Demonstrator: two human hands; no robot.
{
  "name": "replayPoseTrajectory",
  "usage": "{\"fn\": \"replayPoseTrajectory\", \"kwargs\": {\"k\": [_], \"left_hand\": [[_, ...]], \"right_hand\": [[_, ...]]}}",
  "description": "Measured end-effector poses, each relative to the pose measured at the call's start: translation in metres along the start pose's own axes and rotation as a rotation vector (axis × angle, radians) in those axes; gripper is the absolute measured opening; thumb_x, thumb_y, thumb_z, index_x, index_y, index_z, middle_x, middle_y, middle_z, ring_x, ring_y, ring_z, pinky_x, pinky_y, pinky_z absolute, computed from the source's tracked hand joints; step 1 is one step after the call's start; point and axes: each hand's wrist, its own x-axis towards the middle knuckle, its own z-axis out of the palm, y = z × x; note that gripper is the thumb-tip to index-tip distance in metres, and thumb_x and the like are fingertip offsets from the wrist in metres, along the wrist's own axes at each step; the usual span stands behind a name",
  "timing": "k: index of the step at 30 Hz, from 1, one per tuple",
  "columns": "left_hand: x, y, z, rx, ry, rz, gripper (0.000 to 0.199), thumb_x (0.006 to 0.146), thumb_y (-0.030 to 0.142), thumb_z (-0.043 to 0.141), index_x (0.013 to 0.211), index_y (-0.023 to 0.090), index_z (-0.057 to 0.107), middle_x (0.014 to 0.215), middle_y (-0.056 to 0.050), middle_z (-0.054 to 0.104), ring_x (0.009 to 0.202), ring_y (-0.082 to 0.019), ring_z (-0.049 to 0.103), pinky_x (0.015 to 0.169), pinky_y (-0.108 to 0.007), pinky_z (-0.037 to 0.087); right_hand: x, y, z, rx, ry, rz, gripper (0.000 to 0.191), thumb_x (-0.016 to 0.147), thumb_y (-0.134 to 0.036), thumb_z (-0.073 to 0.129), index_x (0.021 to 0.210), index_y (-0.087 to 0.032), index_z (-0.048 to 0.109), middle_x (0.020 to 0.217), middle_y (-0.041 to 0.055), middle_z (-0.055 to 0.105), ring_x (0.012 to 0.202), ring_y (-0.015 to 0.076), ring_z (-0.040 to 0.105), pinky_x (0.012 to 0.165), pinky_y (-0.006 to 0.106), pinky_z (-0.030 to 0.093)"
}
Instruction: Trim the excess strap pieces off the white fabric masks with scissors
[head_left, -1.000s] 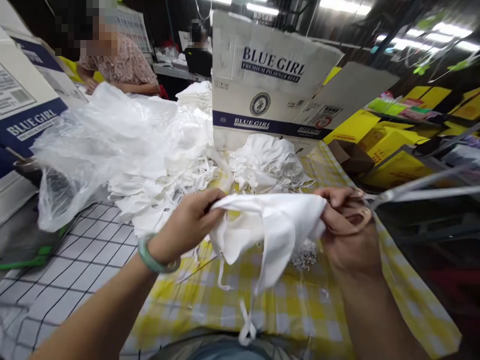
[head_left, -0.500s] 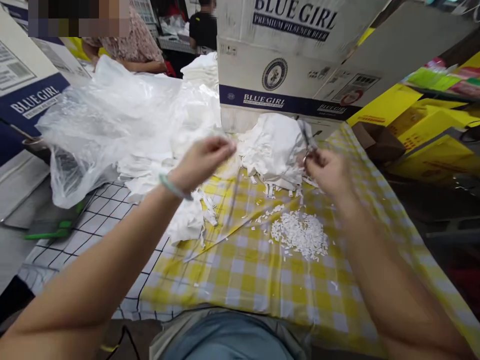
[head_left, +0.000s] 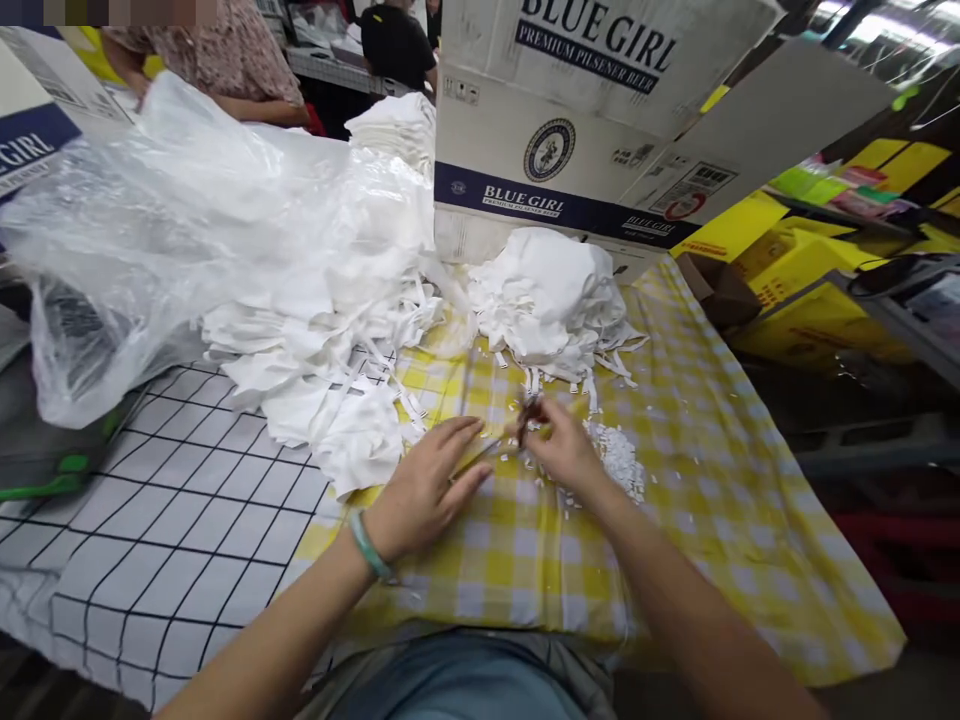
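My right hand (head_left: 562, 448) is closed on scissors (head_left: 529, 415), whose blades point left toward my left hand. My left hand (head_left: 431, 485), a pale green bangle on its wrist, has its fingers apart over the yellow checked cloth (head_left: 510, 560), and nothing shows in it. Just behind and right of my right hand lies a heap of small white snippets (head_left: 621, 462). A pile of white fabric pieces with straps (head_left: 551, 290) sits beyond both hands. More white fabric (head_left: 345, 425) is spread to the left of them.
A large clear plastic bag (head_left: 225, 210) covers fabric at the left. Behind stands a BLUE GIRL carton (head_left: 480, 130). Folded white fabric (head_left: 397, 125) is stacked beside it. Yellow boxes (head_left: 810, 270) are at the right. A person in a patterned top (head_left: 232, 60) is at the back left.
Both hands have come down and nearer to me, away from the far fabric pile. My right hand has moved left with the scissors, and my left hand's fingers have spread. The view has shifted slightly.
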Motion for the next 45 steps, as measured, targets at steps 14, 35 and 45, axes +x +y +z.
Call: {"fn": "replayPoseTrajectory", "kwargs": {"k": [14, 35, 45], "left_hand": [[-0.059, -0.031, -0.02, 0.367, -0.022, -0.16, 0.034, 0.094, 0.024, 0.053, 0.126, 0.017, 0.057, 0.128, -0.016, 0.061, 0.118, -0.03, 0.059, 0.102, -0.051, 0.05], [-0.016, -0.011, -0.049, -0.851, 0.506, -0.713, 0.04, 0.085, 0.043, 0.058, 0.112, 0.013, 0.062, 0.1, -0.012, 0.07, 0.084, -0.019, 0.07, 0.082, -0.037, 0.059], [0.059, -0.075, -0.066, -0.321, 0.508, -0.762, 0.016, 0.077, 0.025, 0.072, 0.083, 0.015, 0.061, 0.088, -0.003, 0.063, 0.084, -0.018, 0.06, 0.082, -0.034, 0.048]], "right_hand": [[0.082, -0.055, 0.114, -0.013, -0.164, -0.094, 0.025, 0.075, -0.021, 0.07, 0.093, -0.023, 0.052, 0.09, 0.001, 0.065, 0.083, 0.0186, 0.061, 0.077, 0.032, 0.047], [-0.031, -0.059, 0.078, 0.12, -0.266, -0.306, 0.017, 0.072, -0.008, 0.053, 0.075, -0.024, 0.046, 0.077, -0.0009, 0.057, 0.073, 0.0155, 0.054, 0.067, 0.025, 0.043], [-0.091, -0.049, 0.082, 0.139, -0.362, -0.174, 0.028, 0.063, -0.001, 0.055, 0.08, -0.023, 0.049, 0.08, -0.0006, 0.061, 0.074, 0.0153, 0.055, 0.069, 0.026, 0.046]]}}
